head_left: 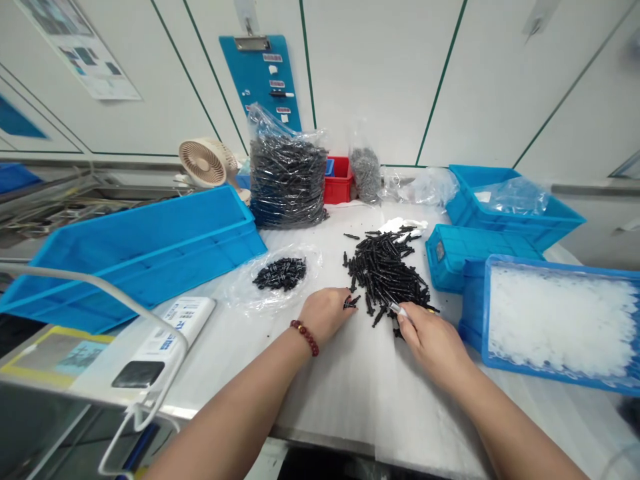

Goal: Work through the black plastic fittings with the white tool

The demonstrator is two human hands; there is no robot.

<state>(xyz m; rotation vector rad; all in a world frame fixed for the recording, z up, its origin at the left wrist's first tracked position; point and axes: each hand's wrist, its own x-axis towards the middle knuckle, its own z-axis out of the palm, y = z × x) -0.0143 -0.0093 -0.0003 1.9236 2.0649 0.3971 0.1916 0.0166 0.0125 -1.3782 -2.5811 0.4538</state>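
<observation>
Two hands at the bench. What was each one doing?

> Left hand (326,315) was narrow, pinching a few small black plastic parts (351,302). Red-brown bead bracelet (305,337) on that wrist.

Right one?

> Right hand (434,347) was also narrow, closed on a slim silver-tipped piece (399,309). Too small to identify. It sat at the lower edge of the loose pile of black parts (385,277).

Where was the pile relative to the hands?

> Directly ahead, on a white foam sheet (345,393) covering the bench. Right hand was touching its edge, left hand just beside it.

Other parts nearby?

> Left of the pile, a smaller heap of black parts (280,275) lay on an open clear plastic bag (270,300). Behind them stood a large clear bag of black parts (287,180), with a smaller bag of grey parts (365,175) to its right.

Containers?

> Long blue bin (135,260) lay tilted on the left. Blue crate of white packing material (550,320) sat on the right, beside a smaller blue crate (475,257). Another blue crate (510,203) held clear plastic film behind them. Red bin (337,180) was at the back, next to a desk fan (204,162) further left.
</observation>
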